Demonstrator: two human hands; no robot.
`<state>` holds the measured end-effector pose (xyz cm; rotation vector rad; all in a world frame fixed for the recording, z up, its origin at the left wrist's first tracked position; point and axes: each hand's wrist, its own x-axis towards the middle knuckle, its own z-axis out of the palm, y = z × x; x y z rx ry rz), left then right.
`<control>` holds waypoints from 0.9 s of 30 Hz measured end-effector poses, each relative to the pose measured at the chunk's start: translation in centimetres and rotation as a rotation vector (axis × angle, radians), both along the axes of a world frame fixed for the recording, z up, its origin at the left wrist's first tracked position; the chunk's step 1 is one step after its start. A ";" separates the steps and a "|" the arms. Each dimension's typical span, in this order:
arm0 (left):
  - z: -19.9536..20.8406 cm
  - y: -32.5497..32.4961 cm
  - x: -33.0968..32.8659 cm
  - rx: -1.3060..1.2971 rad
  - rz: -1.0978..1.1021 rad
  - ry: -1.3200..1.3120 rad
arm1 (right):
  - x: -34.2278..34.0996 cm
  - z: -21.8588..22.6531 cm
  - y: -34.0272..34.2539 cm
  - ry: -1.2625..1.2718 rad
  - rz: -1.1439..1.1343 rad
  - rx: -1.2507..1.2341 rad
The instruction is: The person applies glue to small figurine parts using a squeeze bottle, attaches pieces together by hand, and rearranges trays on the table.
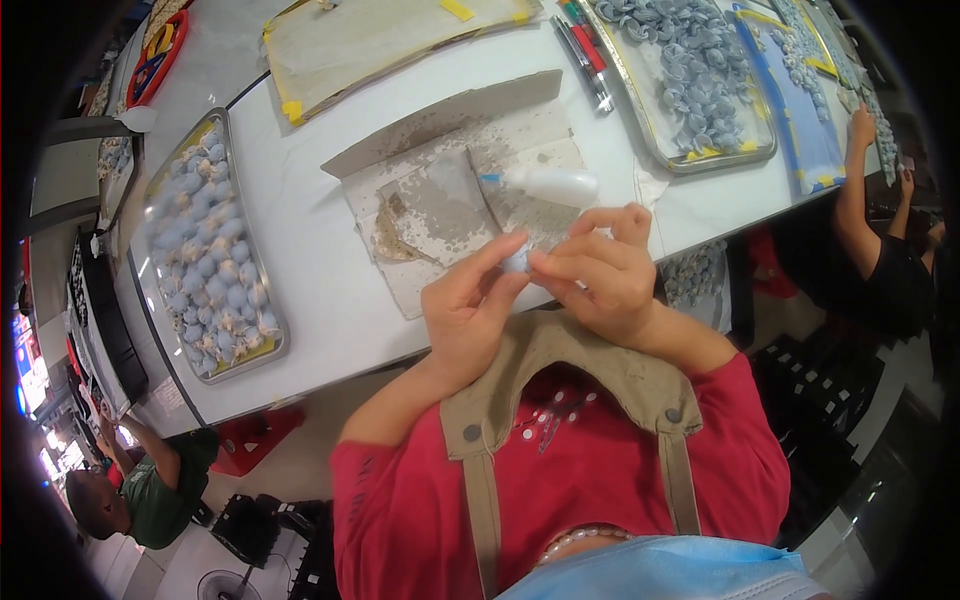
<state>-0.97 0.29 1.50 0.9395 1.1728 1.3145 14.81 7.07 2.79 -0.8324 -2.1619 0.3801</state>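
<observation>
A small blue-grey rounded piece (516,261) is pinched between my two hands, close to the table's front edge. My left hand (464,302) grips it from the left with thumb and forefinger. From the other side, the thumb and fingertips of my right hand (606,268) press on it, with the outer fingers raised. Fingertips cover much of the piece, so its full shape is hidden. Just beyond my hands, a white squeeze bottle (556,185) with a blue tip lies on its side on a stained, folded cardboard sheet (355,158).
To the left, a metal tray (283,345) holds many blue-grey balls with cream tufts. Another tray (722,163), at the upper right, bears curled grey-blue pieces. Pens (588,62) lie beside it. A paper-lined tray (380,40) stands at the back. Other people work on both sides.
</observation>
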 end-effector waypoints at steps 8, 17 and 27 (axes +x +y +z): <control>1.7 0.4 -0.7 0.038 -0.123 -0.141 | 0.5 0.5 1.8 0.308 0.257 -0.574; 1.4 0.0 -1.1 0.158 -0.184 0.054 | 1.1 1.3 1.4 0.343 0.534 -1.196; 1.6 0.1 -1.7 0.216 -0.250 0.136 | 1.0 1.6 0.8 0.352 0.515 -1.073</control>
